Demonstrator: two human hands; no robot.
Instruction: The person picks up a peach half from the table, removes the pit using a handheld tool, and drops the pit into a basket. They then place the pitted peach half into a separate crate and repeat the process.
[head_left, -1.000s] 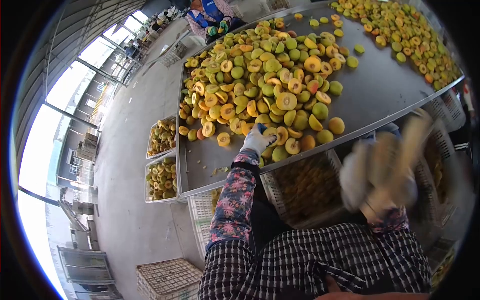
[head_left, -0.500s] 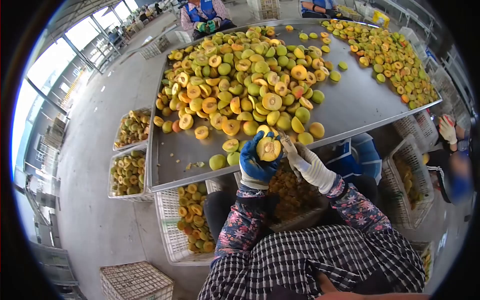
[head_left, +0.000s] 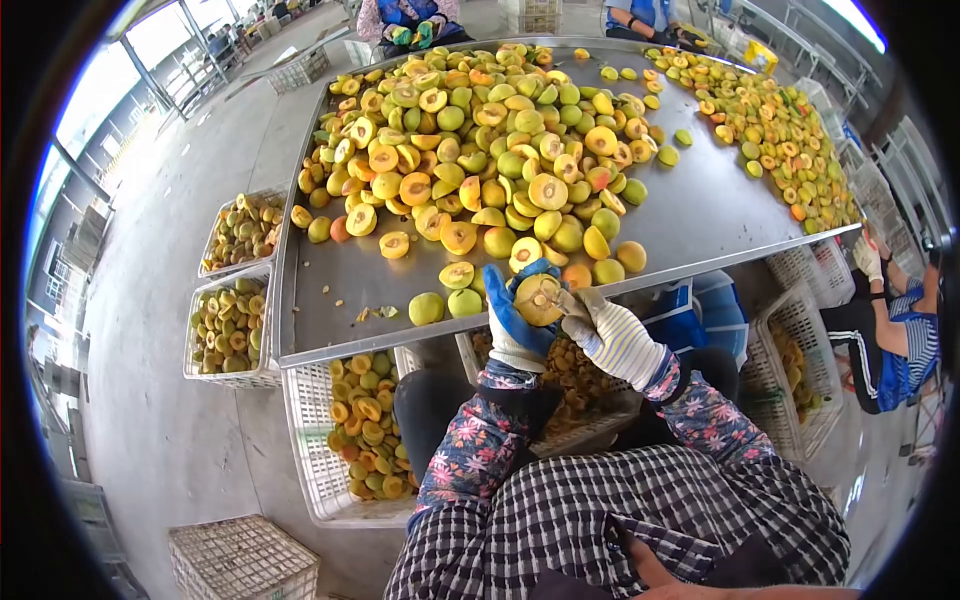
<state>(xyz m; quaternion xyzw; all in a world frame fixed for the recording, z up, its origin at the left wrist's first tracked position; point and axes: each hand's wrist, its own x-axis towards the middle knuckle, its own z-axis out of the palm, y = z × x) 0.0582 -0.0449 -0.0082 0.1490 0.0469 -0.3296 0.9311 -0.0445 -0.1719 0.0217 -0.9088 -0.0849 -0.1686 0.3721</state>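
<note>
My left hand (head_left: 518,325), in a blue-coated glove, is closed around a halved yellow peach (head_left: 538,300), its cut face turned up towards me. My right hand (head_left: 612,338), in a white striped glove with dirty fingertips, is closed at the fruit's right side. It grips a small hand tool, mostly hidden by the fingers, with its end at the cut face. Both hands are just off the near edge of the metal table (head_left: 690,225). Beyond them lies a big heap of halved peaches (head_left: 500,150); a few loose ones lie close to my left hand.
A second peach heap (head_left: 780,130) covers the table's right side. Filled crates stand by my left knee (head_left: 310,450), at the table's left (head_left: 230,370) and at my right (head_left: 815,370). An upturned crate (head_left: 245,560) is at lower left. Co-workers sit across and at right.
The peach half has turned in my left hand, and my right fingers have closed in against its cut face. My view has shifted slightly; the co-worker at right shows more fully.
</note>
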